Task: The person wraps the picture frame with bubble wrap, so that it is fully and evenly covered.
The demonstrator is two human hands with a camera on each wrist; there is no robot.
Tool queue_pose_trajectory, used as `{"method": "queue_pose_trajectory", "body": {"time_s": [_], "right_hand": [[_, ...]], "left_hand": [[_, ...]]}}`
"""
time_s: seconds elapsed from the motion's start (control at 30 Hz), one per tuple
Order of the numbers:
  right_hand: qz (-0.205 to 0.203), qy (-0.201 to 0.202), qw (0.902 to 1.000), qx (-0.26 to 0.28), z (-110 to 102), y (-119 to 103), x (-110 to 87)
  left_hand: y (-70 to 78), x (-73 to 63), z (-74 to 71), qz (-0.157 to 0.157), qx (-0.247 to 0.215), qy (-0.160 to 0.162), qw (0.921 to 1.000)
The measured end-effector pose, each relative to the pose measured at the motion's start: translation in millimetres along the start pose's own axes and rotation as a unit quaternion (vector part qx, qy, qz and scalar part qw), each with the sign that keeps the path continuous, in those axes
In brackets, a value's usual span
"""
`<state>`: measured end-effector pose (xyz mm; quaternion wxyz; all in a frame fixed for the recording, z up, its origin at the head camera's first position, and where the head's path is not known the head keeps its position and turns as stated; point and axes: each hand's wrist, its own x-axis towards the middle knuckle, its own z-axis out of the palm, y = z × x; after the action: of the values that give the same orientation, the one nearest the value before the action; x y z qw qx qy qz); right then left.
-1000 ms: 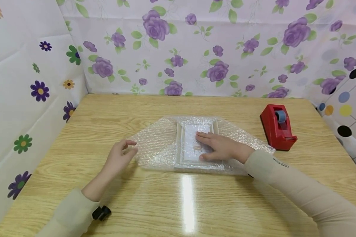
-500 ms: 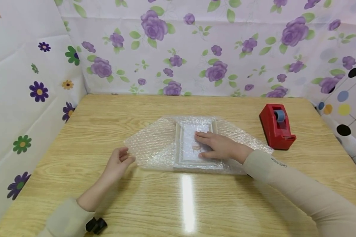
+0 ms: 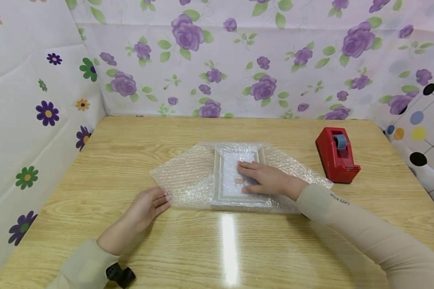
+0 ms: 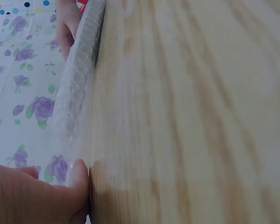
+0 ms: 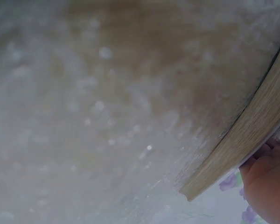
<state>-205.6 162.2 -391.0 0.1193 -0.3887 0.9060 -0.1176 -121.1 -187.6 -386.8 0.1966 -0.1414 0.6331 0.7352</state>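
A picture frame [image 3: 224, 188] lies flat on the table inside clear bubble wrap [image 3: 188, 176], which spreads out on both sides. My right hand [image 3: 265, 179] rests on the wrapped frame with its fingers extended. At the wrap's lower left edge, my left hand [image 3: 147, 208] has its fingertips and thumb close together and pinches the edge. In the left wrist view the thumb [image 4: 77, 186] is at the near end of the wrap [image 4: 77, 84]. The right wrist view is mostly blurred wrap [image 5: 84, 140], with the frame's edge [image 5: 242, 135] under it.
A red tape dispenser [image 3: 338, 156] with a blue roll stands on the wooden table [image 3: 188, 253], to the right behind the wrap. A floral cloth [image 3: 235, 60] hangs along the table's back edge. Patterned cloths cover the left and right sides.
My left hand has shifted slightly nearer to me along the wrap's left edge, and its thumb and fingers have come together. The right hand stays on the frame.
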Motion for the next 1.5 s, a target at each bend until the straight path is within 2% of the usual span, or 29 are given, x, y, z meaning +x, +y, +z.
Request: {"method": "queue_pose_trajectory", "body": {"time_s": [0.13,0.33,0.43,0.63,1.0,1.1,1.23,1.5], "right_hand": [[-0.001,0.005,1.0000,-0.002,0.4,0.5,0.3],[0.000,0.007,1.0000,0.001,0.8,0.6,0.1],[0.000,0.007,1.0000,0.003,1.2,0.8,0.4],[0.004,0.001,1.0000,0.008,0.7,0.2,1.3],[0.012,0.002,0.9998,0.015,1.0,-0.1,0.6],[0.012,0.002,0.9998,0.017,1.6,-0.5,0.5],[0.013,0.003,0.9998,0.015,1.9,-0.5,0.2],[0.008,0.004,0.9998,0.018,0.9,-1.1,0.4]], "left_hand": [[-2.2,2.0,1.8,-0.010,-0.013,-0.023,0.9996],[-3.0,3.0,5.6,0.004,0.015,-0.062,0.9980],[-3.3,2.2,9.7,-0.001,0.010,-0.074,0.9972],[-5.7,-2.2,19.0,-0.008,-0.034,-0.074,0.9967],[-16.9,-6.0,34.7,0.017,-0.099,-0.052,0.9935],[-19.9,-6.7,38.1,0.025,-0.104,-0.063,0.9923],[-23.5,-8.4,41.8,0.027,-0.104,-0.093,0.9899],[-28.7,-10.2,52.6,0.033,-0.105,-0.097,0.9892]]}}
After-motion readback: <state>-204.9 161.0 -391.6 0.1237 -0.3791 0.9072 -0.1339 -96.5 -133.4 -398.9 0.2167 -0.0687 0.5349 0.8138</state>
